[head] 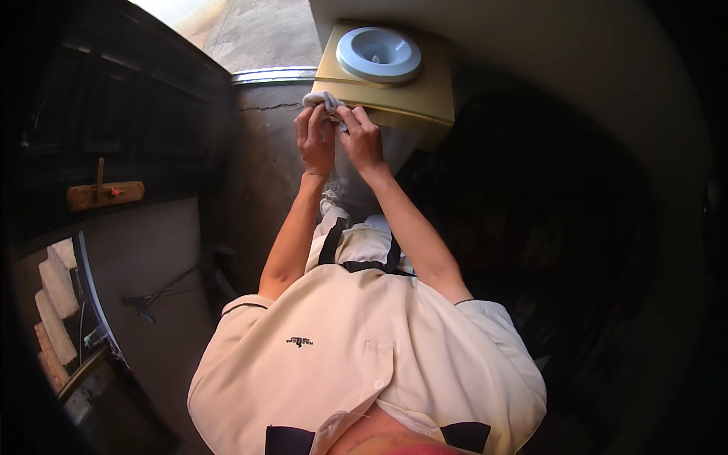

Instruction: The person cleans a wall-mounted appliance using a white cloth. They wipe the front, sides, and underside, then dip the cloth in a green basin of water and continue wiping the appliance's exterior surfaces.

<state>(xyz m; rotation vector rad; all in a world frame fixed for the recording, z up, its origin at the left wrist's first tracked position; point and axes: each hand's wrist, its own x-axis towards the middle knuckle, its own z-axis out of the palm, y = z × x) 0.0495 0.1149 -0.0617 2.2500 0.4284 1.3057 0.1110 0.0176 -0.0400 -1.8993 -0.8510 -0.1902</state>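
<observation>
A crumpled light-coloured cloth [319,99] is bunched between my two hands at the front edge of a gold-coloured water dispenser [392,102]. My left hand [316,139] pinches the cloth from the left, fingers bent over it. From the other side my right hand [362,136] grips its right part, close against the dispenser's front edge. Whether the cloth touches the dispenser is hard to tell. On the dispenser's top sits a pale blue round bottle seat [348,54], its bowl holding a small whitish spike [375,58] in the centre.
A dark panelled door [114,108] with a brown handle plate [79,197] stands to the left. Behind the dispenser is a pale wall [512,34]. A metal threshold strip [273,75] crosses the concrete floor [267,125]. Deep shadow hides the right side.
</observation>
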